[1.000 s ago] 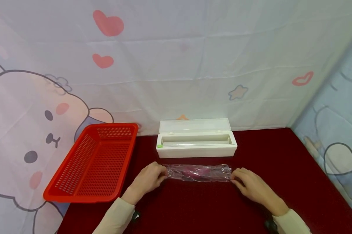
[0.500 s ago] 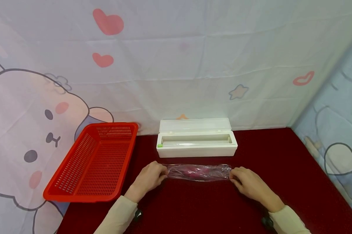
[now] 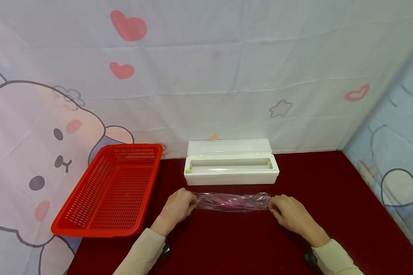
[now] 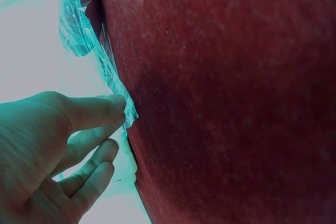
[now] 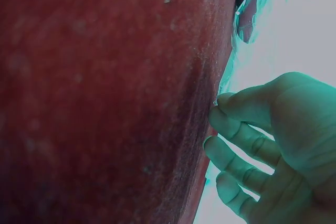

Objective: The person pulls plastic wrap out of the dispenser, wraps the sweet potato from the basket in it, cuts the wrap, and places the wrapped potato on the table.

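Note:
A pink-purple elongated thing (image 3: 229, 201) lies wrapped in clear cling film (image 3: 258, 199) at the middle of the table, its exact kind blurred by the film. My left hand (image 3: 179, 204) pinches the film's left end between thumb and forefinger. At the opposite end, my right hand (image 3: 290, 214) pinches the film the same way. In the left wrist view, the gathered film (image 4: 116, 80) runs up from the thumb tip. The right wrist view has the wrapped thing (image 5: 248, 11) beyond my fingertips. Just behind it stands a white cling film dispenser (image 3: 231, 178) with its clear lid raised.
To the left stands a red plastic basket (image 3: 137, 229) with slotted walls. A green slider (image 3: 188, 171) sits at the left of the dispenser's front edge. Dark red cloth (image 3: 234, 244) covers the table, and a printed curtain (image 3: 199, 76) hangs behind.
Both hands have moved slightly, the right one a little inward to the left. The film between them looks more bunched at its ends. Basket and dispenser stay put.

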Demonstrator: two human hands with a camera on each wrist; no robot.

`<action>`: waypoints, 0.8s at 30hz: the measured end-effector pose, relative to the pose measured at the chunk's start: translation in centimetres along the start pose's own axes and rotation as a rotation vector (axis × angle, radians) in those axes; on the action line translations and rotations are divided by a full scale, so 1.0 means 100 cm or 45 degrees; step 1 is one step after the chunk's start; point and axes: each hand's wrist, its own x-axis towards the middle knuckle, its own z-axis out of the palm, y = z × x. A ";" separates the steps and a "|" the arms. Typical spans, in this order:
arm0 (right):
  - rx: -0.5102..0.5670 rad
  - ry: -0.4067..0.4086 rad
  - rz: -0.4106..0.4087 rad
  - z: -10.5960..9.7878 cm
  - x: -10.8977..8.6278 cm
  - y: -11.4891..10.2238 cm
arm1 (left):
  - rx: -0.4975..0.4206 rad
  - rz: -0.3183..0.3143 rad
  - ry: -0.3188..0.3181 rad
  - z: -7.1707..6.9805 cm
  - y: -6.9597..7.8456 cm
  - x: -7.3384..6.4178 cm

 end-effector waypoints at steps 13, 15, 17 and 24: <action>-0.001 0.004 0.044 -0.001 0.001 -0.005 | 0.022 -0.005 0.025 0.005 0.000 -0.001; 0.009 -0.010 0.054 -0.002 0.001 -0.006 | 0.015 0.003 0.034 0.006 0.000 -0.001; 0.017 -0.020 0.063 -0.003 0.000 -0.006 | 0.015 0.005 0.040 0.006 0.000 0.000; 0.044 -0.033 0.078 -0.005 0.000 -0.007 | 0.062 0.026 0.048 0.003 0.001 -0.001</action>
